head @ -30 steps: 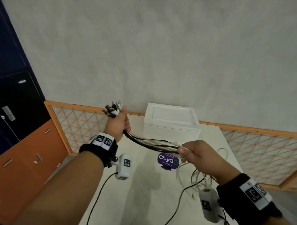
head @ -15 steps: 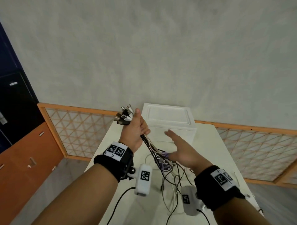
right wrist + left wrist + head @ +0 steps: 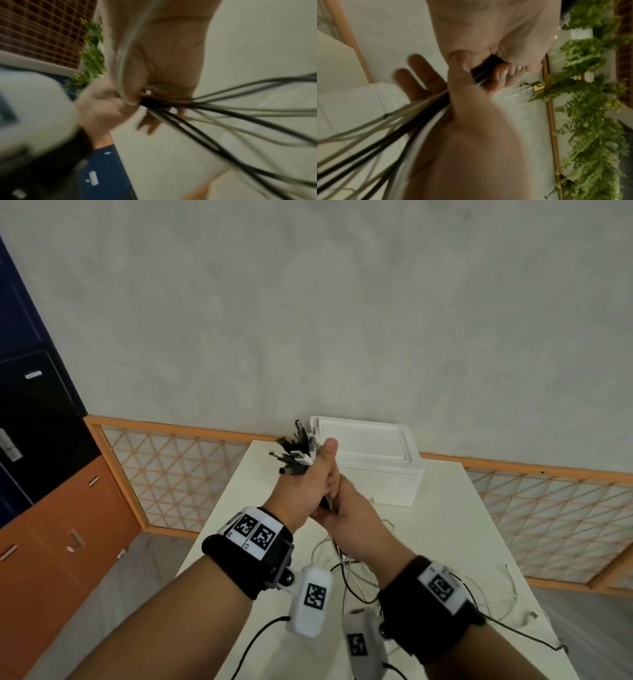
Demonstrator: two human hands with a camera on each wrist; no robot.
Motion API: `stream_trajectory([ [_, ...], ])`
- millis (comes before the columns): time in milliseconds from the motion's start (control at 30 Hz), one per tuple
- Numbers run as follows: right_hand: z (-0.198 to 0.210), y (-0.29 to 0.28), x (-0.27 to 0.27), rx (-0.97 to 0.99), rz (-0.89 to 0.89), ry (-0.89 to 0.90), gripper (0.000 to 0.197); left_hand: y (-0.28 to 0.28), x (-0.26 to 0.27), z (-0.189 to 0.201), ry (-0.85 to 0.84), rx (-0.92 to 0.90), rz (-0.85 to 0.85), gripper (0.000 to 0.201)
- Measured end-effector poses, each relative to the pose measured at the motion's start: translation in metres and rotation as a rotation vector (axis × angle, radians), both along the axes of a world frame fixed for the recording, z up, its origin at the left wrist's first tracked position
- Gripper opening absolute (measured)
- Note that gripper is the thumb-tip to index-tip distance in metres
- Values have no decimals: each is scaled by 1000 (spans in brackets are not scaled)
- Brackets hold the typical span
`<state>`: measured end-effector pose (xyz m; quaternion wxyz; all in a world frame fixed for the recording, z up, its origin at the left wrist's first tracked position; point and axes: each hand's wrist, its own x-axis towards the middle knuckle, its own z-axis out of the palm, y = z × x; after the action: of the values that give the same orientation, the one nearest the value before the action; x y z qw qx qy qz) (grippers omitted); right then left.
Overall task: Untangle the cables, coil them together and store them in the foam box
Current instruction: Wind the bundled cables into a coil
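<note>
Both wrist views blurred; cables (image 3: 346, 563) half-hidden.

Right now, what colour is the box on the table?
White. The box shows best in the head view, behind the hands.

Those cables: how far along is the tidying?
Partly done. The plug ends are gathered in the left hand, which grips the cables. The right hand is at the bundle just below. The rest trails loose on the table, uncoiled. The foam box waits behind, lid on.
</note>
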<state>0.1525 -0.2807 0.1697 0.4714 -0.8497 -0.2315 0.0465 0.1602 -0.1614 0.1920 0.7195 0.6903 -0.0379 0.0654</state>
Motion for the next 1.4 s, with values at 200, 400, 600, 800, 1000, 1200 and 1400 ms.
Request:
stream_trajectory([
  [200,-61,-35,-5,-42,-67,-19,35,19,2,19,-53,-487,-42,53],
  [400,-41,-67,-11,208,-52,45,48,45,13,-18,278,-711,259,34],
  [600,32,-65,13,-348,-86,-222,67,61,2,-87,622,-660,234,27],
  [800,66,-68,27,-635,14,-269,56,81,-10,-89,347,-315,268,85],
  [1000,73,-41,16,-760,194,-231,40,10,-10,-26,-103,271,-361,74],
  [1200,80,-48,14,-742,140,-409,46,-8,-15,-38,79,222,-396,16],
  [1400,101,-65,16,-526,34,-413,54,-21,-29,-50,204,142,-540,30],
])
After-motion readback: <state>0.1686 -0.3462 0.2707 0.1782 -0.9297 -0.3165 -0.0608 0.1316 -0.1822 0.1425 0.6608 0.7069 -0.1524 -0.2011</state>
